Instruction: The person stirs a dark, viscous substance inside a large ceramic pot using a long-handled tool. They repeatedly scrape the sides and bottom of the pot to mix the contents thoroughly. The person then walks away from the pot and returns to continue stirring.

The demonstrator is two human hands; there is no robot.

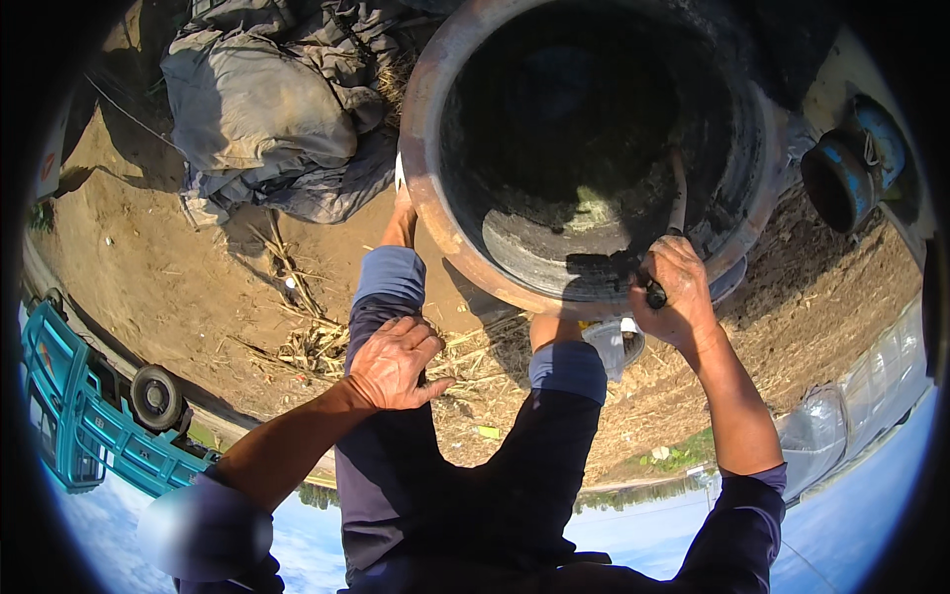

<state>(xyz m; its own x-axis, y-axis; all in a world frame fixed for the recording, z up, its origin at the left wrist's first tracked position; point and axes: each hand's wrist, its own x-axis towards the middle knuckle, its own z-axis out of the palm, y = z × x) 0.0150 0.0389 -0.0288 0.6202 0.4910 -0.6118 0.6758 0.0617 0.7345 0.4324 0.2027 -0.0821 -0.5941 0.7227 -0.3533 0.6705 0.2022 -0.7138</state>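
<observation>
A large round vat (424, 167) with a thick reddish-brown rim opens in front of me. Its inside is dark, apart from a sunlit grey patch on the near wall. Over the right part of the near rim, my right hand (672, 286) grips a slender curved tool (678, 193). The black end of its handle sticks out of my fist, and the far end is lost in the vat's shadow, so I cannot tell its exact kind. My left hand (401, 364) rests on my left thigh, holding nothing, fingers slightly apart.
Crumpled grey tarpaulin (260, 104) lies to the left of the vat. Dry stalks (319, 349) litter the soil near my left leg. A bucket (623, 345) stands under the near rim. At right are a blue-and-black pipe-like container (839, 178) and plastic sheeting (824, 427); at left, a teal truck (82, 416).
</observation>
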